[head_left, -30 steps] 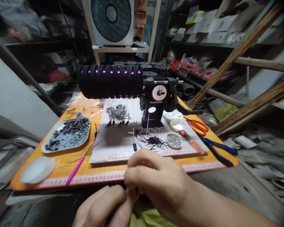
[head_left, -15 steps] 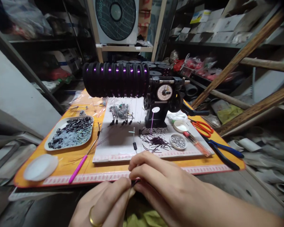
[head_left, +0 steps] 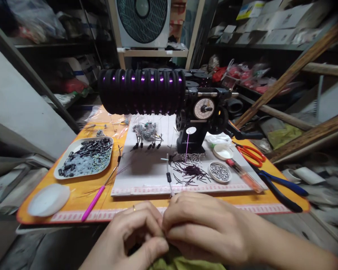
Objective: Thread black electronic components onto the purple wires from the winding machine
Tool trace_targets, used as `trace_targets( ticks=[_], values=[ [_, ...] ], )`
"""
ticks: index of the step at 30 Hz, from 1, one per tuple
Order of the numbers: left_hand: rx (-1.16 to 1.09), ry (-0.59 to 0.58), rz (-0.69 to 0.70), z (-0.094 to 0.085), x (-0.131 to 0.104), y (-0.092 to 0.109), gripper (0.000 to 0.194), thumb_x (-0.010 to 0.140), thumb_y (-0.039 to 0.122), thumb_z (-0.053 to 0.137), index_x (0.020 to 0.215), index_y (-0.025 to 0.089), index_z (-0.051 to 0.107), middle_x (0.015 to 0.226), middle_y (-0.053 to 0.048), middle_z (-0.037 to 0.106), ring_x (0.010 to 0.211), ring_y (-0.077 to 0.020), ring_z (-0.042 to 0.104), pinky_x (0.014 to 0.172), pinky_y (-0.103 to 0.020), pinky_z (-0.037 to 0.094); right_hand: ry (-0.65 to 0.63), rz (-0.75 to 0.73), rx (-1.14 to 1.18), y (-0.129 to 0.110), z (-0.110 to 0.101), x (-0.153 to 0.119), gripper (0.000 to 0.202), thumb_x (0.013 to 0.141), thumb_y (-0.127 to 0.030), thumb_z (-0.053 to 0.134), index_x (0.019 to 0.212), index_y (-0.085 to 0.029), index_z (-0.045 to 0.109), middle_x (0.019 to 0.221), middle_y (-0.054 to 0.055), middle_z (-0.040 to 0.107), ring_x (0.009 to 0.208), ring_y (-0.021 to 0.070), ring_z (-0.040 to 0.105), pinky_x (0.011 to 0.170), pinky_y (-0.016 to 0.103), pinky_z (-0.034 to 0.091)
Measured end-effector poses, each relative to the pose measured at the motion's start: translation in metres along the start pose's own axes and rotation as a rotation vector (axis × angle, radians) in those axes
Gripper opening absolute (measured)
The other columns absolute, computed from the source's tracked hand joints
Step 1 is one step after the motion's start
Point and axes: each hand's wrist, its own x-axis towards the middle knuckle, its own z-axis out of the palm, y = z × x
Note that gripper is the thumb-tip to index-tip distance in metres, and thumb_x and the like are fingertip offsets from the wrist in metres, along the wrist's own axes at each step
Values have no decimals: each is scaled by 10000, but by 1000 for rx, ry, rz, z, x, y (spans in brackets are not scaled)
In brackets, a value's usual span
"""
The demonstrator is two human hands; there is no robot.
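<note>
My left hand [head_left: 135,236] and my right hand [head_left: 199,225] meet at the table's front edge, fingertips pressed together. Whatever they pinch is hidden between the fingers. The left thumb and fingers curl into a loop, and a gold ring shows on that hand. Just beyond the right fingers, a small black sleeve [head_left: 169,177] on a thin line lies on the white board [head_left: 141,176]. Short dark tube pieces [head_left: 193,171] and a round dish of metal beads [head_left: 219,172] are on the board too. Behind them stands a hand winder [head_left: 202,112] with purple-thread spools [head_left: 141,92].
A tray [head_left: 112,157] of small black and pale parts stands left, near a translucent lid [head_left: 47,200] and a pink-handled hook tool [head_left: 93,202]. Orange scissors [head_left: 252,154], blue-black pliers [head_left: 284,183] and a red-capped clear tube [head_left: 245,176] lie right. Thin lines hang from the spools.
Both hands have shifted slightly right and down. My left hand has turned, its thumb now showing on top; the small dark piece seen between the fingers earlier is hidden. The view has shifted slightly.
</note>
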Motion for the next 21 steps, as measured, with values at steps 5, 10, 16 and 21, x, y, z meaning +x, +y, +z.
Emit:
trace_targets(
  ticks=[5,10,16,21],
  values=[
    [-320,-262,-314,-6,13,-10,494,722,614,776,824,154,628,644,40,488,454,-30,299,437,-203,217,-42,1,144,10,-3,2,51,890,-63,619,884,-78,667,920,101,721,823,147,662,759,238,528],
    [-351,-315,-341,0,16,-9,524,735,615,767,960,145,715,680,16,488,539,-68,304,505,-243,210,-87,23,253,13,-5,3,64,828,-65,606,817,-95,661,897,92,706,782,141,672,710,220,535],
    [-452,-311,-352,2,17,-1,420,748,518,808,935,148,743,639,46,483,468,-21,257,491,-231,169,-132,-84,149,18,-10,1,61,879,-120,613,887,-87,664,926,98,720,801,145,660,730,230,534],
    [-534,-378,-326,6,19,-3,396,780,519,782,886,139,750,551,59,444,436,-17,251,448,-219,131,-79,-48,183,15,-12,0,42,846,-63,641,854,-84,676,895,82,716,786,132,654,739,209,528]
  ],
)
